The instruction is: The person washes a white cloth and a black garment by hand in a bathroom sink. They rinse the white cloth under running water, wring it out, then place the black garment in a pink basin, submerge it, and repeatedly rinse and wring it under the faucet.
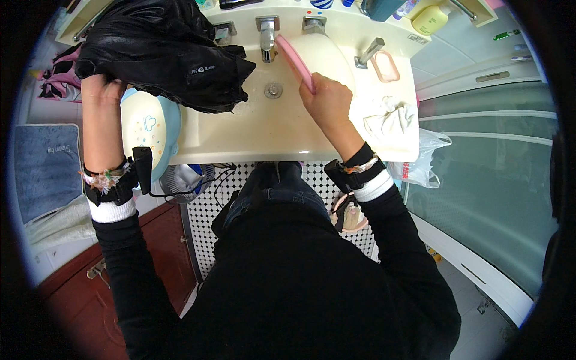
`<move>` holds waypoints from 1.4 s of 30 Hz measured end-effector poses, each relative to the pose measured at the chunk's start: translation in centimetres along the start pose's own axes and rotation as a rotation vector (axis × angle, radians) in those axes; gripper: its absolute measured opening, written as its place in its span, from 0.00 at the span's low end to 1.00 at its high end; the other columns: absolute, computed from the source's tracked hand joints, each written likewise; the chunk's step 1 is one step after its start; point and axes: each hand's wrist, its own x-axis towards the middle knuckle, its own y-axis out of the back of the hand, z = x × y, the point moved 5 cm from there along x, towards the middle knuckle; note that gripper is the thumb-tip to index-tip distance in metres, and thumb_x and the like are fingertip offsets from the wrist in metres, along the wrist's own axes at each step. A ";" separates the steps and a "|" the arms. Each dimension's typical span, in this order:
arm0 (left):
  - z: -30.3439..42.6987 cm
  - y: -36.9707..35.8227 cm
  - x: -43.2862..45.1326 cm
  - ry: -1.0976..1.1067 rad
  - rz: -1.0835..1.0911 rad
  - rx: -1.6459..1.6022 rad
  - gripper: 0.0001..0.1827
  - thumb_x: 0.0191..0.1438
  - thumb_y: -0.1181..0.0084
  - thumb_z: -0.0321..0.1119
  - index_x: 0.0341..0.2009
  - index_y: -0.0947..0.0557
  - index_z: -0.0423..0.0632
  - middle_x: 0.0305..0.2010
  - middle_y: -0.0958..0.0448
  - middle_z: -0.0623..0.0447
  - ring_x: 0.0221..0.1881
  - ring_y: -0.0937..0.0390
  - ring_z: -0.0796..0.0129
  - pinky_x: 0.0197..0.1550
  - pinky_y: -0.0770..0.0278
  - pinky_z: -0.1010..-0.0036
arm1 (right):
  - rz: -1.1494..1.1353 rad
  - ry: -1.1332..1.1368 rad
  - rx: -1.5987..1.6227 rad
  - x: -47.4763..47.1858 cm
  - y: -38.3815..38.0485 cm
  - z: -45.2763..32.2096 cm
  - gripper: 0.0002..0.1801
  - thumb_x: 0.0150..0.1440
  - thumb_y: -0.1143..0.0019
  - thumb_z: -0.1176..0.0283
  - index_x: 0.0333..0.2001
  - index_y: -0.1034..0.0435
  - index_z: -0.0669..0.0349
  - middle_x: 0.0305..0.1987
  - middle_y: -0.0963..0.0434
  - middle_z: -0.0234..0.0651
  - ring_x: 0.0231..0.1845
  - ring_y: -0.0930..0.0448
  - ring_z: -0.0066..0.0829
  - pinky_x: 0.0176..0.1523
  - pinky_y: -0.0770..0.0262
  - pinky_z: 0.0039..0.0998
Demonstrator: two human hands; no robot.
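A crumpled shiny black garment, bearing small white writing, hangs above the left part of the washbasin. My left hand holds it up from beneath, its fingers hidden in the folds. With my right hand I grip the pink rim of a white plastic basin, which is tipped up on its side over the right part of the sink. The basin's inside faces away from view. Between the two hands lie the chrome faucet and the metal drain of the cream washbasin.
A blue-rimmed baby basin stands at the left edge of the sink. To the right are a white cloth, a pink soap dish and a yellow bottle. A plastic bag hangs near the glass shower door.
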 end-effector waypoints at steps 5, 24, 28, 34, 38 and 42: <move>-0.1 0.1 0.2 -0.007 0.019 -0.018 0.18 0.56 0.48 0.38 0.48 0.26 0.41 0.49 0.25 0.44 0.48 0.26 0.56 0.52 0.24 0.60 | -0.006 0.019 -0.018 0.0 -0.2 -0.1 0.14 0.47 0.45 0.64 0.15 0.35 0.58 0.13 0.29 0.40 0.15 0.27 0.42 0.21 0.31 0.36; -4.4 -4.1 -4.2 0.013 0.231 -0.065 0.20 0.60 0.54 0.41 0.53 0.27 0.44 0.56 0.29 0.46 0.56 0.31 0.55 0.59 0.33 0.57 | -0.200 -0.854 1.199 -3.6 -15.7 13.3 0.10 0.52 0.46 0.73 0.37 0.28 0.66 0.31 0.23 0.32 0.29 0.26 0.22 0.34 0.29 0.25; -12.0 -3.7 -3.9 0.141 0.123 -0.129 0.19 0.60 0.54 0.39 0.53 0.28 0.45 0.56 0.28 0.48 0.56 0.31 0.57 0.59 0.32 0.59 | -0.322 -0.864 1.179 -4.1 -18.1 15.4 0.14 0.53 0.45 0.71 0.43 0.30 0.65 0.35 0.24 0.31 0.33 0.25 0.22 0.38 0.29 0.25; -25.5 -1.5 -4.8 0.312 0.192 -0.292 0.18 0.60 0.53 0.38 0.53 0.27 0.46 0.54 0.27 0.51 0.55 0.30 0.60 0.57 0.29 0.62 | -0.504 -0.753 0.849 -3.6 -19.4 17.9 0.17 0.56 0.45 0.63 0.45 0.31 0.62 0.32 0.26 0.29 0.30 0.28 0.23 0.37 0.31 0.25; -32.2 -0.2 -6.0 0.459 0.229 -0.379 0.17 0.58 0.51 0.37 0.50 0.26 0.46 0.50 0.24 0.50 0.52 0.27 0.60 0.55 0.28 0.62 | -0.603 -0.812 0.806 -4.3 -20.9 19.6 0.20 0.57 0.46 0.61 0.48 0.33 0.62 0.31 0.28 0.28 0.29 0.29 0.23 0.35 0.31 0.26; -34.3 1.2 -4.4 0.115 0.056 0.277 0.27 0.50 0.44 0.27 0.55 0.35 0.43 0.58 0.35 0.41 0.58 0.34 0.51 0.56 0.30 0.60 | -0.663 -0.822 0.784 -4.9 -22.2 21.1 0.25 0.57 0.47 0.57 0.49 0.33 0.67 0.36 0.23 0.39 0.33 0.24 0.31 0.37 0.27 0.31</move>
